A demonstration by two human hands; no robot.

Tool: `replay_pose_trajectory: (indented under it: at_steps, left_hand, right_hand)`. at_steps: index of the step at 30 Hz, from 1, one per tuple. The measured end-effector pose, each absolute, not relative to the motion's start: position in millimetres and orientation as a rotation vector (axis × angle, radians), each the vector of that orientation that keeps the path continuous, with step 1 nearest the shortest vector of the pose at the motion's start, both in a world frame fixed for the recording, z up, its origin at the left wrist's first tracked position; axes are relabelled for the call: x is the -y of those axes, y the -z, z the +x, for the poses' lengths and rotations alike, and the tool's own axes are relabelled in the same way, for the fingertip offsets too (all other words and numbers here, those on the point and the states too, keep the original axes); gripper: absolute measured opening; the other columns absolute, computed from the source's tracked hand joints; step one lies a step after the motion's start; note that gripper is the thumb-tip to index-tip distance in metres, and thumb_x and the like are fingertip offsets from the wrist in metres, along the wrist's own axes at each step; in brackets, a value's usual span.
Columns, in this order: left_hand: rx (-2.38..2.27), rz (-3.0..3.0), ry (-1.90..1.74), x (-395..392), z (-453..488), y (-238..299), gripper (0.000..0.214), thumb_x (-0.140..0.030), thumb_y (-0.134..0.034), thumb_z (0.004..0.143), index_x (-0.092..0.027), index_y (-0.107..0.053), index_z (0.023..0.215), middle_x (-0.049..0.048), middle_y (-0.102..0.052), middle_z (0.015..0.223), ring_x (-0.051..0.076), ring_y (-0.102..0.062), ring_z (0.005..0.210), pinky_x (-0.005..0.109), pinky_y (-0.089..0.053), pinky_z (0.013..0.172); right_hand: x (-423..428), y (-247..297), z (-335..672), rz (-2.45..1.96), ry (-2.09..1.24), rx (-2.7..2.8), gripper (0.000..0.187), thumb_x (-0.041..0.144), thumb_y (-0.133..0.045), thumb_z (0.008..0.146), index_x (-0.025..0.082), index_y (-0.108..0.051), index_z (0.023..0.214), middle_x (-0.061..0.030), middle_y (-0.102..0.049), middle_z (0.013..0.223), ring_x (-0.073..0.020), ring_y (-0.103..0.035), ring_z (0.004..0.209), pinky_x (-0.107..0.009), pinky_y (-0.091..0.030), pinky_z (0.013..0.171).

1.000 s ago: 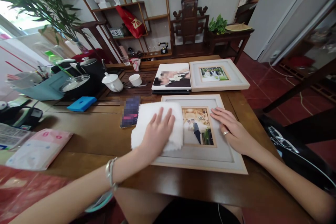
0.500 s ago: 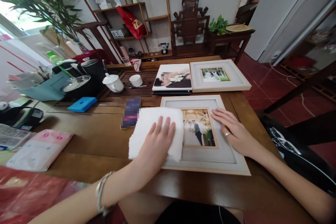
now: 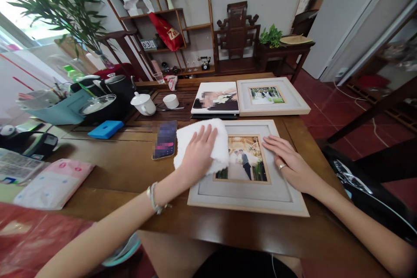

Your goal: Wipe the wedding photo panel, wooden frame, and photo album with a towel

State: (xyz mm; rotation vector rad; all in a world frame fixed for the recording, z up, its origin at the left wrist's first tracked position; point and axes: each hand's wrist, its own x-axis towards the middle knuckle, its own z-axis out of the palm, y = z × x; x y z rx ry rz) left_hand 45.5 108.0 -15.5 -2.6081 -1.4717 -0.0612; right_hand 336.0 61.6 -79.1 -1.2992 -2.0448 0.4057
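A large framed photo (image 3: 247,191) with a pale mat lies flat on the wooden table (image 3: 127,165) in front of me. My left hand (image 3: 198,150) rests flat, fingers stretched out, on a folded white cloth (image 3: 218,150) that covers the frame's upper left corner. My right hand (image 3: 288,163), a ring on one finger, lies open and flat on the frame's right side. A phone (image 3: 165,140) sits just left of the cloth.
Behind the frame lie a photo book (image 3: 215,97) and a second framed photo (image 3: 270,95). A tea tray with a white teapot (image 3: 143,103) and cup (image 3: 170,100), a blue box (image 3: 106,129) and pink packets (image 3: 54,182) sit to the left. A chair and shelves stand beyond the table.
My left hand has slid the white cloth away from me, from the frame's left edge up to its upper left corner. My right hand has stayed in place on the frame.
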Motion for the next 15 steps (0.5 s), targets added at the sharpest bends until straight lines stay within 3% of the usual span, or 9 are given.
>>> replay_pose_trajectory:
  at_steps: [6, 10, 15]
  left_hand:
    - [1.365, -2.653, -0.085, -141.8, 66.9, 8.2, 0.077, 0.001, -0.057, 0.071, -0.004, -0.033, 0.145, 0.0237, -0.028, 0.156, 0.039, -0.023, 0.145, 0.054, -0.030, 0.114]
    - [1.253, -2.720, -0.369, -84.8, 69.2, 2.2, 0.081, -0.011, -0.066, 0.071, -0.002, -0.034, 0.145, 0.0258, -0.028, 0.155, 0.044, -0.022, 0.143, 0.061, -0.029, 0.113]
    - [1.095, -2.780, -0.409, 2.9, 49.9, 2.3, 0.066, -0.015, -0.056, 0.077, -0.007, -0.046, 0.142, 0.0260, -0.041, 0.147, 0.045, -0.040, 0.134, 0.059, -0.047, 0.101]
  right_hand:
    - [-62.0, 78.9, 336.5, -1.293, -0.408, 2.045, 0.050, 0.014, -0.039, 0.091, 0.030, -0.053, 0.137, -0.0045, -0.052, 0.145, -0.0252, -0.037, 0.142, -0.061, -0.033, 0.116]
    - [-61.7, 77.6, 335.7, -1.308, -0.419, 2.041, 0.050, 0.016, -0.039, 0.092, 0.032, -0.052, 0.138, -0.0030, -0.051, 0.146, -0.0258, -0.037, 0.142, -0.061, -0.033, 0.116]
    - [-61.7, 76.8, 334.2, -1.334, -0.422, 2.043, 0.049, 0.016, -0.038, 0.093, 0.031, -0.053, 0.137, -0.0031, -0.051, 0.146, -0.0262, -0.036, 0.143, -0.059, -0.032, 0.117]
